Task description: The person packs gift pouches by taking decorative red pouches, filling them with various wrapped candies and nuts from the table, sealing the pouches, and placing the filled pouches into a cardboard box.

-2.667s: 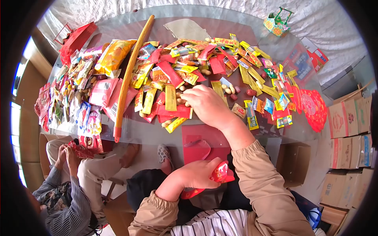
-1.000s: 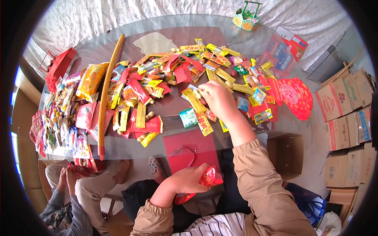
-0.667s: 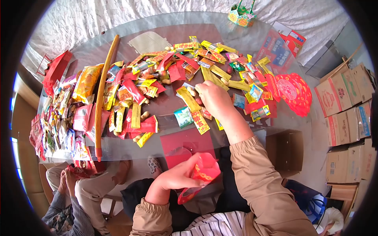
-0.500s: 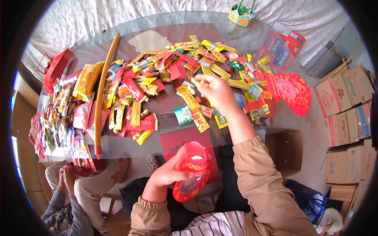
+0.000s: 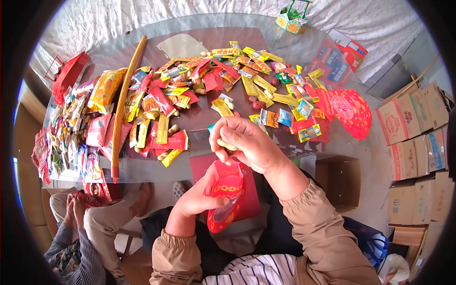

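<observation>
My left hand [image 5: 198, 195] is closed around a red gift pouch [image 5: 230, 183] with a gold pattern and a clear window, its mouth upward. Just above that mouth, my right hand [image 5: 251, 145] is closed on peanuts [image 5: 228, 145], partly hidden by the fingers. How many it holds I cannot tell. Beyond the hands, yellow snack packets [image 5: 285, 99], red packets [image 5: 161, 100], red dates [image 5: 257, 103] and loose peanuts [image 5: 174, 128] lie scattered on the glass table [image 5: 199, 34]. Below the pouch's far side shows a dark red sheet [image 5: 251, 192].
A long yellow stick [image 5: 124, 102] lies across the table, with more snacks [image 5: 71, 137] left of it. Red pouches [image 5: 349, 111] are fanned at the right. Cardboard boxes [image 5: 411, 128] stack beyond, and an open box [image 5: 338, 180] stands below. Another person's hands [image 5: 75, 209] are at lower left.
My right hand has come back from the snack pile to above the pouch, with peanuts in its fingers. The left hand still holds the pouch, slightly shifted.
</observation>
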### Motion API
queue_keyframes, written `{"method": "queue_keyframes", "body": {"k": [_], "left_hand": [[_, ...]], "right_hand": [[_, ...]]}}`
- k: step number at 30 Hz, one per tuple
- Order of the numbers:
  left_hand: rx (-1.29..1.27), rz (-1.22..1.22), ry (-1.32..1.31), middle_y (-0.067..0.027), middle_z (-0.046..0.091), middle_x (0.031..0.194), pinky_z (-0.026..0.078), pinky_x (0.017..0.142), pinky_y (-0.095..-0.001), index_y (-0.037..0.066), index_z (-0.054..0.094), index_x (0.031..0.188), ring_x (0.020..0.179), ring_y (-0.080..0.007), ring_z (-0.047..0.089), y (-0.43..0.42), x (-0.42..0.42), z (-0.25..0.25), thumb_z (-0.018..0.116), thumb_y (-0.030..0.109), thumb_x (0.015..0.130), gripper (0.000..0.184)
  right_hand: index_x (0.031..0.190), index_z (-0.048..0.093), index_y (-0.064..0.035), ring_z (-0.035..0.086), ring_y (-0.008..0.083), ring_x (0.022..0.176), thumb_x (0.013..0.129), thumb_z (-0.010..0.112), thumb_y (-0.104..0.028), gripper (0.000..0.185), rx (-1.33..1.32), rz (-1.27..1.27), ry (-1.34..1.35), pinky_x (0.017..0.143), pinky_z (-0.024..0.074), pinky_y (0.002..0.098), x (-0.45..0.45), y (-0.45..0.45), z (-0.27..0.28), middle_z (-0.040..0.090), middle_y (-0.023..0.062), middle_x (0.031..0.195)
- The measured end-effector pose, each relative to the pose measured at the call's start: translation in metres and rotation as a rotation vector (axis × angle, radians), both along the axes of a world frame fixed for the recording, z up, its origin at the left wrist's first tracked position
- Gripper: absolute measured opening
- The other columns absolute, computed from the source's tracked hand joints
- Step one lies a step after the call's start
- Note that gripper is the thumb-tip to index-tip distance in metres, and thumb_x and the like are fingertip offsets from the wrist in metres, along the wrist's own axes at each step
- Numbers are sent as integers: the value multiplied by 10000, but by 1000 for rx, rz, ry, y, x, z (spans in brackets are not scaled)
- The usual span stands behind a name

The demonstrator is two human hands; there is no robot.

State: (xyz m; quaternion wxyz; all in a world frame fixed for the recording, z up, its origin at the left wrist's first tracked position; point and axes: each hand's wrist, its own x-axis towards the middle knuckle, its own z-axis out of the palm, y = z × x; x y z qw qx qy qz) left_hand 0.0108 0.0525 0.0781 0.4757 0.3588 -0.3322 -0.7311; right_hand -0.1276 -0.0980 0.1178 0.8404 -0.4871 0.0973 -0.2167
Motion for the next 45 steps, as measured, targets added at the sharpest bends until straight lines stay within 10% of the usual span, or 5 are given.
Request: {"method": "queue_keyframes", "body": {"k": [18, 30, 38, 45], "left_hand": [[-6, -50, 71, -56, 515, 1298, 393, 1056, -304, 47, 340, 1474, 1231, -144, 476, -8, -6, -1, 715, 51, 756, 811], [-110, -245, -174, -66, 550, 1293, 422, 1035, -309, 34, 410, 1424, 1198, -140, 507, -7, -11, -10, 717, 33, 779, 714], [-101, -437, -728, -192, 599, 1263, 453, 1024, -384, 21, 396, 1454, 1196, -306, 586, -8, -9, 4, 782, 215, 774, 806], [-154, -467, -1013, -259, 613, 1203, 480, 968, -456, 23, 424, 1416, 1157, -417, 593, 3, -22, -4, 770, 345, 754, 813]], "right_hand": [[938, 608, 3, 625, 167, 833, 1078, 397, -502, 565, -148, -88, -39, 798, 514, 316, -19, 1, -6, 607, 87, 892], [939, 620, -65, 567, 96, 780, 1068, 528, -305, 287, -27, -458, 72, 760, 495, 264, -29, -27, -30, 638, 29, 895], [1035, 660, -14, 609, 81, 858, 1042, 598, -234, 229, -491, -251, 357, 770, 513, 261, -9, -12, -33, 669, 6, 926], [1028, 693, -33, 641, 280, 1024, 894, 710, -161, 187, -1362, -67, 461, 902, 516, 397, 3, 2, -46, 665, 94, 1084]]}}
